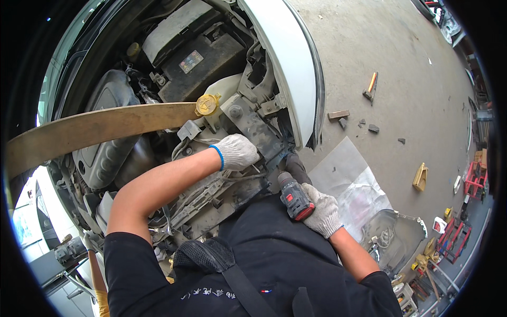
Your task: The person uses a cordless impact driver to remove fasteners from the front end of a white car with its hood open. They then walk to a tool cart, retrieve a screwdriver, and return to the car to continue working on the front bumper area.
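Note:
My left hand, in a white knit glove with a blue cuff, is curled low over the dirty metal front panel of the open engine bay. What its fingers hold, if anything, is hidden. My right hand, also gloved, grips a black-and-red cordless drill held over my body, its nose toward the car. A yellow-capped filler stands just above my left hand. A long wooden board crosses the bay to the left, below the battery.
The white fender borders the bay. On the floor lie a hammer, a block, dark fragments, a white sheet and a yellow plastic piece. Red tool racks line the right. Another person's arm shows at lower left.

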